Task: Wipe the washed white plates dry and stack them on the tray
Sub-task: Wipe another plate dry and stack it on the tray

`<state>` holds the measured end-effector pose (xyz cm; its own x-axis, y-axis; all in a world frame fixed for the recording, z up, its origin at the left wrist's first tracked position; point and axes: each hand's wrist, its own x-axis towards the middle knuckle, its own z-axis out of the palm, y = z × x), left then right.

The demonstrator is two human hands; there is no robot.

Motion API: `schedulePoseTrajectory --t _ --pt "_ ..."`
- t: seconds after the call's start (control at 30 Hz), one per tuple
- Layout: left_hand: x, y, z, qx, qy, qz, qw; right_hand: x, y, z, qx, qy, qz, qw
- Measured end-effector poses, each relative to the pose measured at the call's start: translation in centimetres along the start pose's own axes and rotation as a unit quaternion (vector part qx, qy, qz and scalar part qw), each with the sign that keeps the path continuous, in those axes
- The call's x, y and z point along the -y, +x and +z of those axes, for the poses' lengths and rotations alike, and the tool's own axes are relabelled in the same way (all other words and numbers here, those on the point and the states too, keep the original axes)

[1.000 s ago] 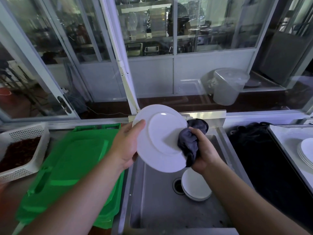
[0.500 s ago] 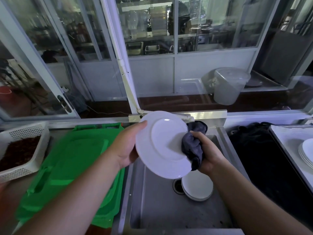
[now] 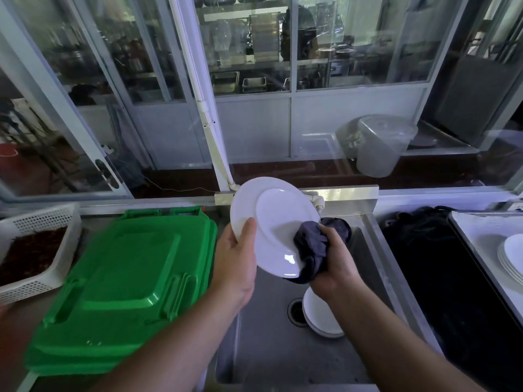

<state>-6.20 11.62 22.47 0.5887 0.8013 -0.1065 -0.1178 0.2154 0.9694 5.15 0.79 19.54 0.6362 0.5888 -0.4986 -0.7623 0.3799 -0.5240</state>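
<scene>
Over the sink [image 3: 283, 360], the left hand [image 3: 236, 261] grips a tilted white plate [image 3: 273, 224] by its rim, thumb on the underside. The right hand [image 3: 336, 260] clutches a dark cloth [image 3: 312, 247] against the plate's lower edge. More plates [image 3: 321, 316] lie in the sink, others stacked on the tray [image 3: 481, 236] at right.

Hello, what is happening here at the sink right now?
A person is drying a washed white plate over the sink. The left hand holds the plate tilted by its rim, and the right hand presses a dark cloth against its lower edge. More plates wait in the sink, and a stack sits on the tray at right.
</scene>
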Motion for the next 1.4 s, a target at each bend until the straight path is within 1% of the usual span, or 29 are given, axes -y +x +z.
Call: schedulePoseTrajectory --t 0.07,0.13,0.2,0.27,0.33,0.43,0.53,0.6,0.7,0.83,0.87,0.97,1.03,1.13,1.23,1.33,1.4 --pt "-0.8 0.6 -0.8 0.018 -0.01 -0.036 0.999 0.9 -0.1 -0.5 0.021 -0.022 0.004 1.0" --pt "-2.2 1.6 -1.6 0.063 -0.014 -0.094 0.993 1.9 -0.1 -0.9 0.025 -0.054 0.019 0.998" --pt "-3.9 2.2 -2.3 0.109 0.025 -0.145 0.983 2.6 -0.1 -1.2 0.032 -0.088 0.031 0.995" --pt "-4.7 2.5 -2.4 0.125 0.058 -0.157 0.978 3.0 0.1 -1.2 0.034 -0.099 0.04 0.994" --pt "-4.8 2.5 -2.3 0.113 0.067 -0.135 0.982 3.0 -0.2 -0.7 0.036 -0.091 0.038 0.995" --pt "-4.1 1.8 -1.3 0.069 0.047 -0.094 0.992 2.2 -0.5 -0.1 0.028 -0.054 0.027 0.998" --pt "-2.2 0.2 0.1 0.01 0.007 -0.047 0.999 0.1 -0.6 0.6 -0.006 -0.005 0.011 1.0" --pt "-0.5 -0.9 0.8 -0.013 -0.002 -0.027 1.0 -0.9 -0.7 1.0 -0.016 0.022 0.008 1.0" --pt "0.6 -1.8 1.0 -0.004 -0.022 -0.026 0.999 -0.6 -0.6 0.6 -0.008 0.025 0.001 1.0" --pt "-1.4 -0.4 -0.4 0.038 -0.062 -0.082 0.994 1.7 -0.8 -0.6 0.025 -0.016 0.002 1.0" --pt "-2.5 0.1 -0.9 0.054 -0.055 -0.096 0.992 2.2 -1.0 -0.8 0.031 -0.036 0.007 0.999" --pt "-5.7 1.3 -2.1 0.109 0.025 -0.128 0.985 3.1 -1.2 -1.2 0.047 -0.096 0.02 0.994" --pt "-6.7 1.8 -2.5 0.129 0.065 -0.131 0.981 3.3 -1.6 -1.0 0.046 -0.122 0.026 0.991" --pt "-6.9 2.0 -2.8 0.111 0.107 -0.089 0.984 2.9 -1.8 -0.6 0.036 -0.122 0.034 0.991" --pt "-6.1 1.1 -2.5 0.09 0.109 -0.049 0.989 2.3 -1.9 -0.4 0.027 -0.086 0.038 0.995" --pt "-3.8 0.1 -1.3 0.035 0.059 -0.005 0.998 0.8 -1.7 0.0 0.001 -0.015 0.037 0.999" --pt "-1.6 -0.5 -0.4 -0.009 0.068 0.033 0.997 -0.6 -1.2 0.4 -0.027 0.008 0.018 0.999"
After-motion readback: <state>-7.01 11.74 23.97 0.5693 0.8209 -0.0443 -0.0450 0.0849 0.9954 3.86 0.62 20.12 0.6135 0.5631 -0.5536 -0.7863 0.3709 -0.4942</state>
